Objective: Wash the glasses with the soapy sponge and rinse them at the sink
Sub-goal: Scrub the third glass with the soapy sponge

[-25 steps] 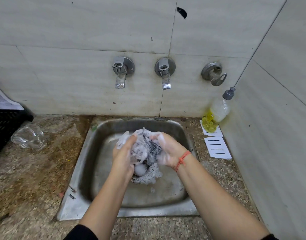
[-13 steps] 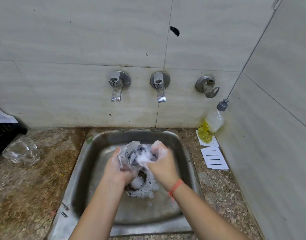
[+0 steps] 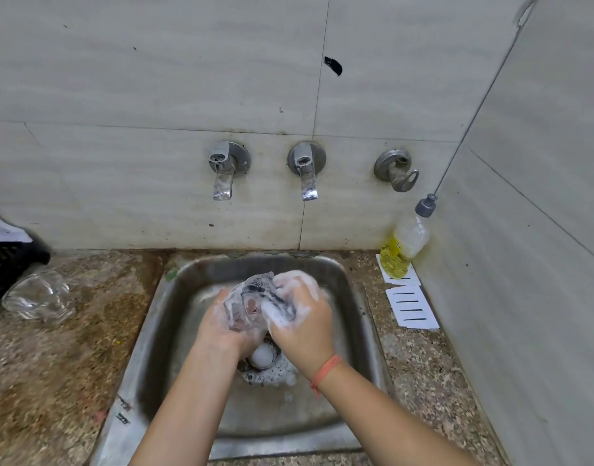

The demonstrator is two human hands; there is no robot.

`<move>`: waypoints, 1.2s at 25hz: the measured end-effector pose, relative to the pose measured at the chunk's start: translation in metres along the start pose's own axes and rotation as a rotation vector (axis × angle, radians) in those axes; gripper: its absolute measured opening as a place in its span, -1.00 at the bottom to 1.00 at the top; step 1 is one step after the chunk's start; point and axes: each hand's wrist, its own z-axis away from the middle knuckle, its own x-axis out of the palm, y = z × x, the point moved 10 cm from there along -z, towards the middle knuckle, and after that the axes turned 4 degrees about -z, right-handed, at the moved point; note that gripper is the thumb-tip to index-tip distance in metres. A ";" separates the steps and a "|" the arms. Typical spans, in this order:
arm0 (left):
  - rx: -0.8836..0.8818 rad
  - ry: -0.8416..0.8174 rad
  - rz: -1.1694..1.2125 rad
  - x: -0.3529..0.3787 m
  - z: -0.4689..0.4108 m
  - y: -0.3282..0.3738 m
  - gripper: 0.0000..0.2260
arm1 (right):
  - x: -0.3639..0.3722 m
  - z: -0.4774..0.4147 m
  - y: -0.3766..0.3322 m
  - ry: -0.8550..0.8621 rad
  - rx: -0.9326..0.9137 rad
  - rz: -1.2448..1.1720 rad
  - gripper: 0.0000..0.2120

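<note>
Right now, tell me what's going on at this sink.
A person is washing a glass over the sink. The left hand grips the glass while the right hand presses a soapy sponge against it, and both hands are covered in suds. No water shows at the taps, so rinsing has not begun. A second glass sits on the counter to the left.

cam: head, sole view | position: above the near edge of the sink (image 3: 161,348) | facing: forward and down, toward the tiled wall (image 3: 154,79) and taps (image 3: 302,173) | range: close, wide-angle | span: counter (image 3: 70,381) left and right of the sink
</note>
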 end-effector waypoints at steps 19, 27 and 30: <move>0.427 -0.263 -0.326 0.042 0.027 0.015 -0.76 | 0.038 0.019 0.021 -0.363 0.394 -0.328 -0.75; 0.552 -0.321 -0.440 0.056 0.033 0.022 -0.91 | 0.077 0.033 0.051 -0.287 1.189 -1.311 -0.55; 0.426 -0.399 -0.346 0.054 0.021 0.010 -0.64 | 0.054 0.023 0.067 -0.233 0.963 -0.840 -0.78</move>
